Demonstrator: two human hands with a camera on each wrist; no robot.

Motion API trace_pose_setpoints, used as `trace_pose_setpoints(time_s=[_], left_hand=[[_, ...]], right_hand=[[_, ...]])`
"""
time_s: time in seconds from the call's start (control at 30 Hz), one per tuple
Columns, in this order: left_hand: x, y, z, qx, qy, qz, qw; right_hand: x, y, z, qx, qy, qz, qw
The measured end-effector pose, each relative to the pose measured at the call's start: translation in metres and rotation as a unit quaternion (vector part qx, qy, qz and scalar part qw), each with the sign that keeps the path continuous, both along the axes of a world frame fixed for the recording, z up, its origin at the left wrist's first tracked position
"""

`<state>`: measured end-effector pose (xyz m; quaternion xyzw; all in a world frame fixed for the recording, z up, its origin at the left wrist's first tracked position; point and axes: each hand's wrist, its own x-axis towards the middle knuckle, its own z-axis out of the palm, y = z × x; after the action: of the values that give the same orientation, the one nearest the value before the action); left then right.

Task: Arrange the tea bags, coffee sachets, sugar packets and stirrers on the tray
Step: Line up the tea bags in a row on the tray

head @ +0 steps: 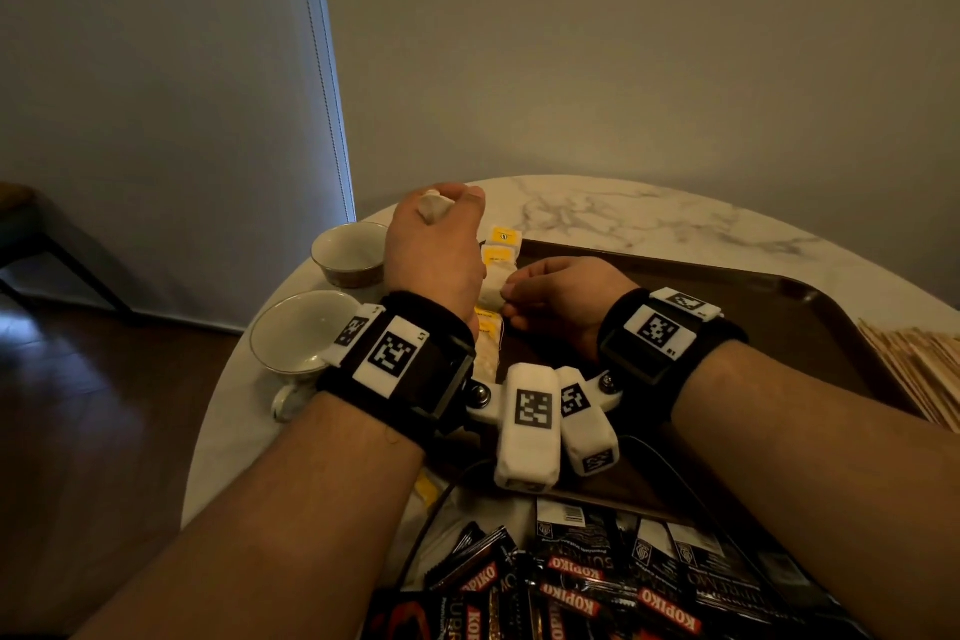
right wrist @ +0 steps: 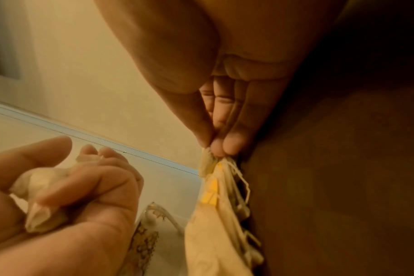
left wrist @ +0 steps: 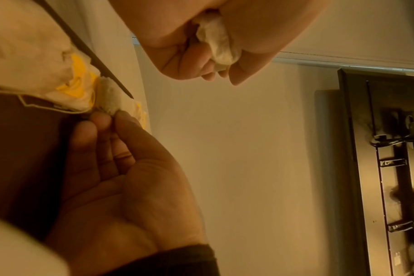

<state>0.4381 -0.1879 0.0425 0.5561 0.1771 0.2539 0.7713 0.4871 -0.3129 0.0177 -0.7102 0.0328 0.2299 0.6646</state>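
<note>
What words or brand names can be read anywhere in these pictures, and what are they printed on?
"KOPIKO": white letters on red bands on the black coffee sachets heaped at the near edge, several upside down.
"L1": on the left wristband marker, beside its square code.
Larger grey lettering on the sachets: partly hidden, not readable.
Yellow tea bag tags: a small dark logo, too small to read.
Both wrist views: no text.

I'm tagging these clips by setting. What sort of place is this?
Probably a hotel room or a home sitting area, set up as a tea and coffee station. A round marble-topped table stands against a plain wall by a window blind, bearing two gilt-rimmed teacups, a brown tray and Kopiko coffee sachets.
</note>
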Motion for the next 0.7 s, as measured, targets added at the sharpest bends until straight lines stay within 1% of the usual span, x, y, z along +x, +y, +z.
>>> trace_pose_setpoints(time_s=[0.2, 0.4, 0.5, 0.6, 0.63, 0.67, 0.7], left_hand=[[0.000, 0.001, 0.000, 0.002, 0.029, -0.011, 1.000], [0.000, 0.001, 0.001, -0.013, 0.045, -0.024, 0.999], [0.000, 0.000, 0.001, -0.059, 0.063, -0.056, 0.995], [-0.003, -0.003, 0.002, -0.111, 0.069, -0.099, 0.987], [-0.004, -0.005, 0.003, -0.130, 0.067, -0.114, 0.983], [-0.005, -0.006, 0.003, -0.148, 0.066, -0.126, 0.979], [-0.006, -0.006, 0.002, -0.162, 0.066, -0.135, 0.975]], right_hand=[[-0.001, 0.000, -0.001, -0.020, -0.027, 0.023, 0.999], [-0.002, 0.002, -0.001, -0.082, -0.083, 0.047, 0.992], [-0.005, 0.001, 0.005, -0.123, -0.111, 0.053, 0.985], [-0.007, -0.006, 0.014, -0.147, -0.131, 0.027, 0.980], [-0.008, -0.010, 0.018, -0.141, -0.133, 0.012, 0.981], [-0.011, -0.014, 0.022, -0.113, -0.129, 0.000, 0.985], [-0.014, -0.018, 0.026, -0.064, -0.121, -0.006, 0.991]])
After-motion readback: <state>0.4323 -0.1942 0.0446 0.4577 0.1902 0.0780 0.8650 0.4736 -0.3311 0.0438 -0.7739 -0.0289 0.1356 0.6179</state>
